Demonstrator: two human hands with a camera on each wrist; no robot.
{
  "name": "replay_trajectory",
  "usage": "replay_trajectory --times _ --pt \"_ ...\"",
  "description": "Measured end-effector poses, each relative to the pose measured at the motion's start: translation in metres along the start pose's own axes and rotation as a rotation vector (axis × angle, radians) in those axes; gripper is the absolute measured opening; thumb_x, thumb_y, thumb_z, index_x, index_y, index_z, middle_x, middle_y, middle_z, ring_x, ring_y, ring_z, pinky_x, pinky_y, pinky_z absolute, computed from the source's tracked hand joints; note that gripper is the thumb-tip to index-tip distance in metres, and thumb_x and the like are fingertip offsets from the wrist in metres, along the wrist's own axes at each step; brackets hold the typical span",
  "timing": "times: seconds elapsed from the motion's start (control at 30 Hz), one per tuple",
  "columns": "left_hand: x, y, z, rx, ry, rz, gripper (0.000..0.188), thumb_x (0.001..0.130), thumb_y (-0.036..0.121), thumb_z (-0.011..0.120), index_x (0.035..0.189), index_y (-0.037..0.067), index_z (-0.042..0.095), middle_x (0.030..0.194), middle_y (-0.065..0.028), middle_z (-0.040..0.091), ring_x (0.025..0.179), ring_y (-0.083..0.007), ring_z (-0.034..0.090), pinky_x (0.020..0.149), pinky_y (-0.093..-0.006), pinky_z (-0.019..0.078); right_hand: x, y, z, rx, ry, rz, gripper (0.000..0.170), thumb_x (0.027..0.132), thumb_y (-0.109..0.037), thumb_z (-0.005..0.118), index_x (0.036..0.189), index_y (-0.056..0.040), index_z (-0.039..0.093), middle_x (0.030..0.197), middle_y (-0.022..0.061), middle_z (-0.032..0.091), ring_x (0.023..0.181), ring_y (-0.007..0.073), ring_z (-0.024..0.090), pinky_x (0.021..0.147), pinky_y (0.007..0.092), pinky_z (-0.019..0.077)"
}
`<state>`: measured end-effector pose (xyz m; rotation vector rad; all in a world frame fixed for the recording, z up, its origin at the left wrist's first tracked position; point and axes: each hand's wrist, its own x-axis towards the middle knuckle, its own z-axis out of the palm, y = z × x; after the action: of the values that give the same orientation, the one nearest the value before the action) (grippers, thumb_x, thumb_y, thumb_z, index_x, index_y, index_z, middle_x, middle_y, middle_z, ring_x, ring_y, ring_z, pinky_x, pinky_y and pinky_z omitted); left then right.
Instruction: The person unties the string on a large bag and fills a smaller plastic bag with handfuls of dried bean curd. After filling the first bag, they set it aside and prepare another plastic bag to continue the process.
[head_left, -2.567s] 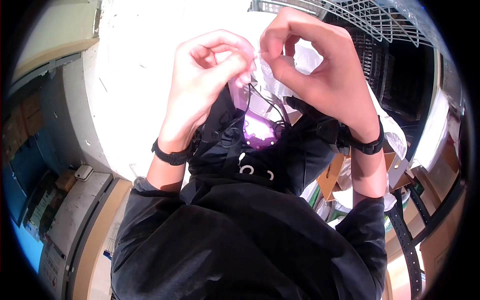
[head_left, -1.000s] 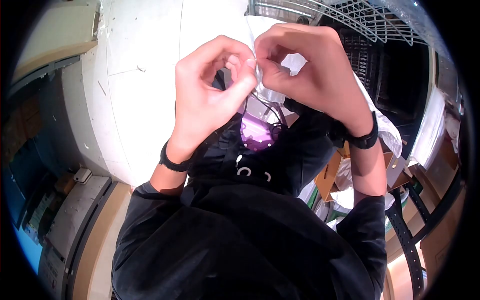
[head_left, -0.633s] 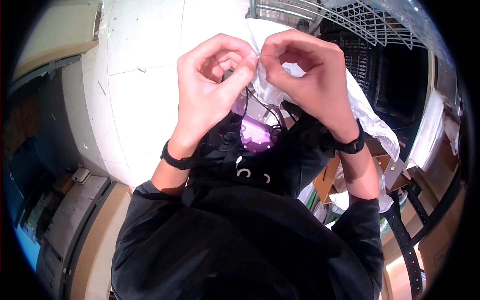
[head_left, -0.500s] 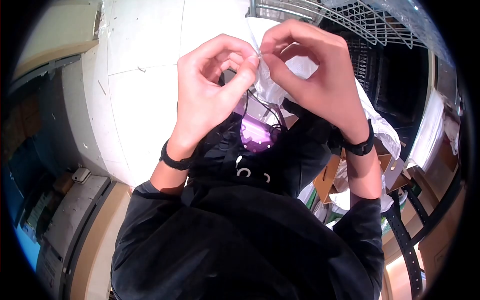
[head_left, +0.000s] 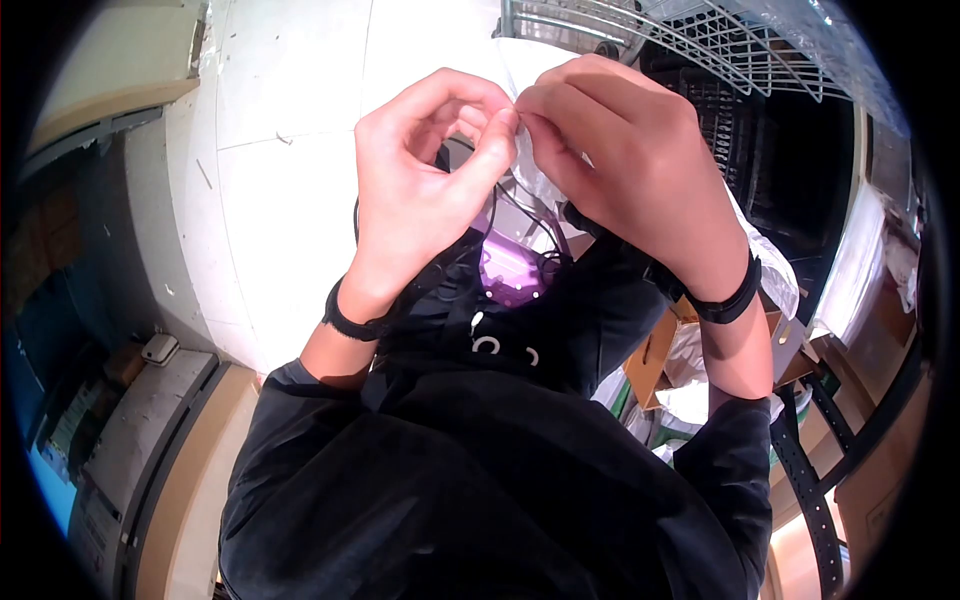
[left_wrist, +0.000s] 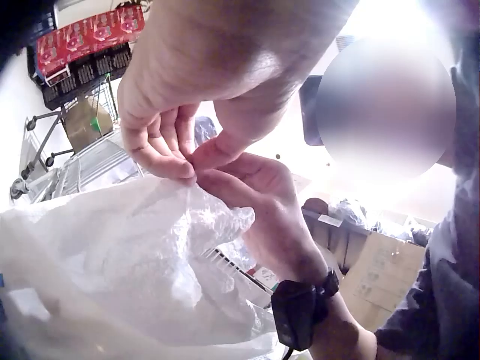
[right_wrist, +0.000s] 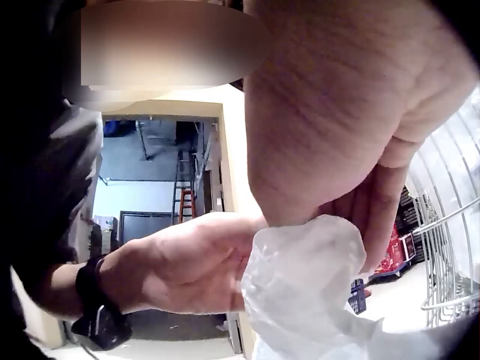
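A white, crinkled plastic bag (left_wrist: 142, 262) hangs from the fingertips of both hands; its gathered top edge is pinched there. In the head view the left hand (head_left: 425, 180) pinches the bag between thumb and forefinger. Right against it, the right hand (head_left: 630, 155) pinches the same spot, thumb under its curled fingers. The right wrist view shows a bunched part of the bag (right_wrist: 300, 277) below the right fingers. What exactly lies between the fingertips is too small to tell.
A purple object (head_left: 510, 268) with black cords sits between the dark-clothed legs. A wire rack (head_left: 740, 50) stands at the upper right, an open cardboard box (head_left: 648, 365) beside the right forearm. Red boxes (left_wrist: 90, 34) show in the left wrist view.
Both hands have stayed together at the bag's edge. The right hand has turned over slightly, its fingers closing nearer the left fingertips, and the gap inside its curl has narrowed.
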<state>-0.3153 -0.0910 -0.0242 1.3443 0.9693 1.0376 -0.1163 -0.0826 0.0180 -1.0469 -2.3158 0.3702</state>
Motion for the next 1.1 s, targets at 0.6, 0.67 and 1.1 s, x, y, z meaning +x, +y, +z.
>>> replay_trajectory --times 0.6,0.67,1.1 --pt "0.004 0.002 0.005 -0.063 0.098 -0.035 0.010 0.092 -0.001 0.075 0.100 -0.005 0.072 0.089 -0.0050 0.073 0.078 -0.0079 0.069 0.076 -0.0223 0.0554 -0.014 0.003 0.026 0.470 0.310 0.443 0.010 0.084 -0.004 0.080 0.092 0.0005 0.076 0.081 0.0064 0.077 0.073 0.0133 0.075 0.069 0.0247 0.0593" --pt "0.006 0.004 0.004 -0.045 0.064 -0.050 0.011 0.094 -0.002 0.073 0.104 -0.006 0.071 0.092 -0.0063 0.073 0.080 -0.0098 0.069 0.076 -0.0241 0.0564 -0.012 0.001 0.024 0.503 0.308 0.451 0.009 0.084 -0.004 0.079 0.092 0.0010 0.076 0.081 0.0069 0.076 0.073 0.0137 0.075 0.069 0.0246 0.0592" --pt "0.006 0.007 0.008 -0.078 0.101 -0.196 0.012 0.091 -0.001 0.075 0.101 -0.007 0.072 0.081 -0.0029 0.073 0.072 -0.0035 0.066 0.067 -0.0161 0.0498 -0.011 -0.007 0.013 0.268 0.132 0.359 0.014 0.087 0.001 0.077 0.101 -0.0003 0.076 0.090 0.0075 0.075 0.080 0.0143 0.075 0.073 0.0243 0.0575"
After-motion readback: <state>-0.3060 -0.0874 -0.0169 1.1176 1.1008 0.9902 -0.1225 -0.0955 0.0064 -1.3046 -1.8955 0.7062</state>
